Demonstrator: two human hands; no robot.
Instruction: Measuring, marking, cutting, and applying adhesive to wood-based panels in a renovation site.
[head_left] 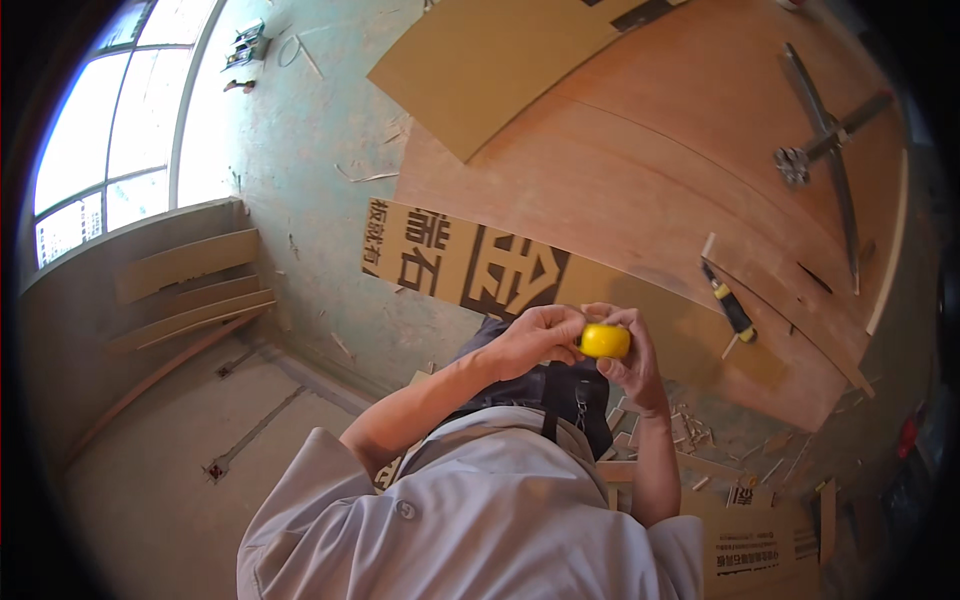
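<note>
— So, where is the small yellow object (605,341) kept?

— It is held in front of the body, above the dark bag strap and buckle (572,398), between both hands. It is rounded and compact, perhaps a tape measure case, though that cannot be told for certain.

— How is it gripped?

— The left hand (538,338) is curled around its left side, fingers closed over the top. The right hand (630,360) is cupped against its right side and underneath, thumb and fingers bent about it. Neither hand is opened wide; both are closed on the object, so it is steadied from two sides, probably because something on it is being worked with the fingertips.

— What is laid around it?

— A large plywood sheet (660,170) is spread out ahead, with a knife or marker with a yellow-and-black handle (730,308) left on its near edge, within reach. A metal cross-shaped tool (825,140) is resting farther off on the same sheet. A printed cardboard strip (460,260) is lying beside the plywood, and wood offcuts (690,430) are scattered on the floor near the feet. Boards (190,290) are leaned against the low wall under the window (110,130).
</note>
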